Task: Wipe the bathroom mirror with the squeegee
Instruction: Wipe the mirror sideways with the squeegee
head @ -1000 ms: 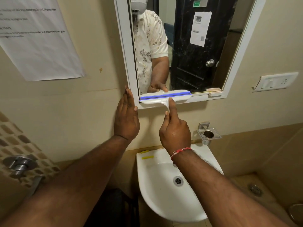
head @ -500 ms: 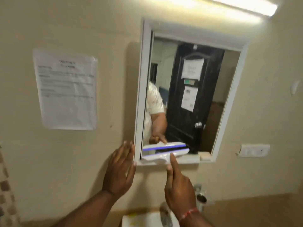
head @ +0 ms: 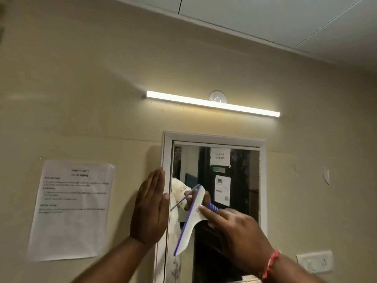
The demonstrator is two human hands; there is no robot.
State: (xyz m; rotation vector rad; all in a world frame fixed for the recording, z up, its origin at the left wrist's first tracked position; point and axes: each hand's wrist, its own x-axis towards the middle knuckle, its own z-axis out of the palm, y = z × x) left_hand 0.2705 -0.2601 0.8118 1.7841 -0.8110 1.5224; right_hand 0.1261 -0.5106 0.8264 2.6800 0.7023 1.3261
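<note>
Here my right hand (head: 238,229) is closed round the handle of the squeegee (head: 192,219), its blade tilted toward one o'clock on the mirror (head: 234,237). My left hand (head: 150,209) lies flat and empty at nine o'clock on the frame (head: 166,152). Light, stiff plastic, soft rubber edge; I'd grip the ribbed handle.

I see glossy mirror (head: 240,180) glass, a smooth white plastic squeegee (head: 192,219), matt painted wall (head: 102,88), crinkled paper sheet (head: 71,211).
</note>
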